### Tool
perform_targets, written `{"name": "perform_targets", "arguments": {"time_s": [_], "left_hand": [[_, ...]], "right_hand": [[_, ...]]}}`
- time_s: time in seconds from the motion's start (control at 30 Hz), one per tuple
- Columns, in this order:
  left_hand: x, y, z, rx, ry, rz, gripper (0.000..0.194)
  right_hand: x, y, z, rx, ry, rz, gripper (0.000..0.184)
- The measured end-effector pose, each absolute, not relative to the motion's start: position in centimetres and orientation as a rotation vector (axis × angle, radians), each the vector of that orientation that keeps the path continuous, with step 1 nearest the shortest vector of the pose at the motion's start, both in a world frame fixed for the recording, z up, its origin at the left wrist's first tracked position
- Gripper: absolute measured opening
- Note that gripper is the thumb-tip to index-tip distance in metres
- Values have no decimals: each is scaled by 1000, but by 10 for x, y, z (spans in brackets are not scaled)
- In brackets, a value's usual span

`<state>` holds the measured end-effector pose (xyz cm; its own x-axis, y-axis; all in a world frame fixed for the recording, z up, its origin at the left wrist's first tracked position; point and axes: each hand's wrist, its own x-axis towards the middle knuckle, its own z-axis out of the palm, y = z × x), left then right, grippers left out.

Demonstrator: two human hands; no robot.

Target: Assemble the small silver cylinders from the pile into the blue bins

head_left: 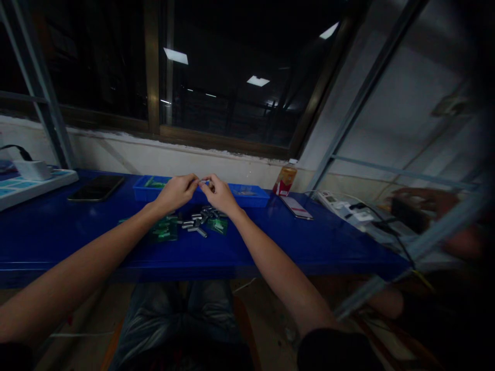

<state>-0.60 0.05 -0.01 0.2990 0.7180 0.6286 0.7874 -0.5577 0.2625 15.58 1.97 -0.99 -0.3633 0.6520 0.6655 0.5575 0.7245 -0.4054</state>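
My left hand (176,191) and my right hand (220,193) meet fingertip to fingertip above the blue table (270,242), pinching one small pale part (203,181) between them. Just below them lies a heap of small grey metal cylinders (199,220). Green circuit boards (164,229) lie beside the heap, and one more green board (217,224) is under my right wrist. A shallow blue tray (247,196) stands right behind my hands.
A dark phone (96,188) lies at the left, a white tray (27,185) further left. A red-and-white pack (285,180) and a second phone (297,207) sit right of the tray. A white power strip (344,206) with cables is at the right, where another person's hand (415,198) shows.
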Motion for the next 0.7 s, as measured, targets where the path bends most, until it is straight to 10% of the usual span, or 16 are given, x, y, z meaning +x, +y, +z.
{"name": "perform_targets", "arguments": {"time_s": [0.4, 0.7], "left_hand": [[-7, 12, -16, -2772, -1426, -408, 30], [-2, -49, 10, -2795, -1116, -731, 24]], "right_hand": [[189, 55, -16, -1257, -1962, -237, 22], [191, 57, -24, -1537, -1945, -216, 28]]}}
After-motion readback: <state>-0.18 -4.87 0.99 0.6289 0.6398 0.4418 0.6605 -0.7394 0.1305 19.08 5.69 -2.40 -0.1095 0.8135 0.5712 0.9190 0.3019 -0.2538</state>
